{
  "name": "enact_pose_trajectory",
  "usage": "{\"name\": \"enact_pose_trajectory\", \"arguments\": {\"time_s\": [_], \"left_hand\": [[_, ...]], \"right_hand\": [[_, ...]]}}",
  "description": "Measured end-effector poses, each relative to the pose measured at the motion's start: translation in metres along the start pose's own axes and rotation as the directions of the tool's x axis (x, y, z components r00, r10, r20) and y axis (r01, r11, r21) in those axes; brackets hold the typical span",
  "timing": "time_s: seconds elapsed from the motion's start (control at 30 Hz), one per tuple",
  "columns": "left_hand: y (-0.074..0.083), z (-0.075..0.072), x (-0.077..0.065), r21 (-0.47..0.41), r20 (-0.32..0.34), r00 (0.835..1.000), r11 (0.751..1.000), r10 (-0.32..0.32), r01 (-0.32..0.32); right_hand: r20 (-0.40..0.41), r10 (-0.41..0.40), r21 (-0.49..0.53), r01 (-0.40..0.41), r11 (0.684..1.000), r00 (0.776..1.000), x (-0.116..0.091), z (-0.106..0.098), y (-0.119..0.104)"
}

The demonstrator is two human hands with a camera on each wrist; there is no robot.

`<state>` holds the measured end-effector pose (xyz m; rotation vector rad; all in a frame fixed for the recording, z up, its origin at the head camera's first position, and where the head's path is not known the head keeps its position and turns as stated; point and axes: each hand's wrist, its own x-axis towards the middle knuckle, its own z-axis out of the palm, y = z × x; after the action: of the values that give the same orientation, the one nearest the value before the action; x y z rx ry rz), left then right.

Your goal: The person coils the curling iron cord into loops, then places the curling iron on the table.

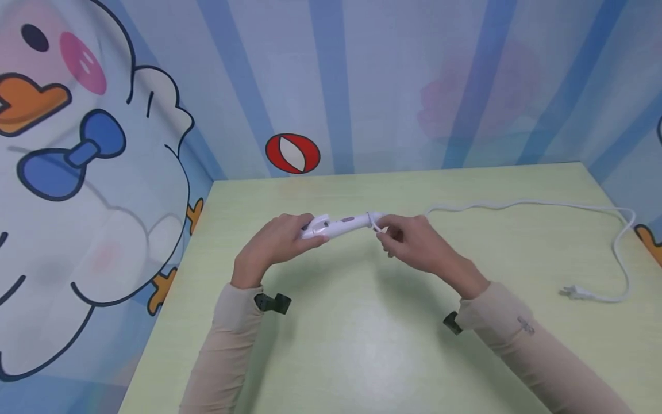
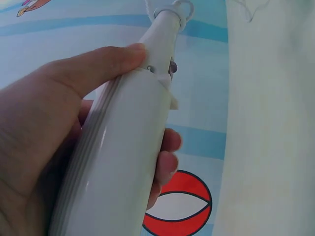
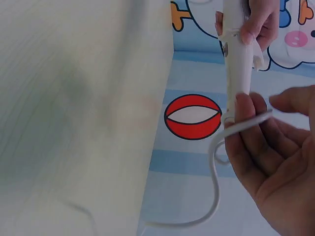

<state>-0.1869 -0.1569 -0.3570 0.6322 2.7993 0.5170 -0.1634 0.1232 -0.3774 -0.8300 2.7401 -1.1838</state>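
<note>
A white curling iron (image 1: 338, 227) is held slantwise above the table, its narrower end towards the right. My left hand (image 1: 276, 240) grips its thick part, thumb along one side and fingers round the other, as the left wrist view shows. At the narrow end, my right hand (image 1: 416, 241) has curled fingers on the white power cord (image 3: 215, 184). A bit of that cord loops round the iron's end there. In the right wrist view the cord runs across the fingers close to the thumb tip.
The cord trails over the pale green table (image 1: 331, 345) along its back and bends round at the right, where its plug (image 1: 576, 292) lies. Behind stands a blue striped wall (image 1: 393, 86) with a red and white ball printed on it. A cartoon duck (image 1: 129, 230) covers the left wall.
</note>
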Motion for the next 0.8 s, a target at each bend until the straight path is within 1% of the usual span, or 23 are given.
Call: {"name": "enact_pose_trajectory", "arguments": {"time_s": [0.07, 0.17, 0.27, 0.33, 0.43, 0.6, 0.7, 0.8], "left_hand": [[-0.001, -0.003, -0.001, -0.026, -0.008, 1.0, 1.0, 0.013, -0.013], [-0.002, -0.005, -0.002, -0.07, -0.008, 0.999, 0.997, 0.039, -0.039], [-0.002, -0.007, -0.004, -0.1, -0.008, 0.998, 0.993, 0.067, -0.068], [-0.001, -0.008, -0.005, -0.115, -0.013, 0.996, 0.99, 0.085, -0.086], [0.0, -0.011, -0.007, -0.136, -0.02, 0.996, 0.986, 0.093, -0.094], [0.002, -0.014, -0.01, -0.194, -0.007, 0.997, 0.978, 0.082, -0.082], [0.002, -0.015, -0.011, -0.234, -0.008, 0.997, 0.969, 0.078, -0.078], [0.002, -0.016, -0.013, -0.257, -0.033, 0.996, 0.962, 0.085, -0.091]], "right_hand": [[0.052, -0.015, 0.067, 0.011, 0.998, 0.999, 0.0, 0.003, 0.005], [0.114, -0.058, 0.114, 0.045, 0.992, 0.992, -0.001, 0.008, 0.014], [0.127, -0.109, 0.138, 0.091, 0.986, 0.986, -0.002, 0.011, 0.021], [0.114, -0.135, 0.136, 0.119, 0.984, 0.984, -0.003, 0.012, 0.024], [0.078, -0.176, 0.101, 0.168, 0.981, 0.981, -0.004, 0.011, 0.025], [0.039, -0.232, -0.014, 0.232, 0.973, 0.972, -0.005, 0.008, 0.026], [0.023, -0.282, -0.131, 0.283, 0.95, 0.959, -0.007, 0.009, 0.028], [-0.004, -0.294, -0.204, 0.287, 0.936, 0.956, -0.008, 0.011, 0.032]]}}
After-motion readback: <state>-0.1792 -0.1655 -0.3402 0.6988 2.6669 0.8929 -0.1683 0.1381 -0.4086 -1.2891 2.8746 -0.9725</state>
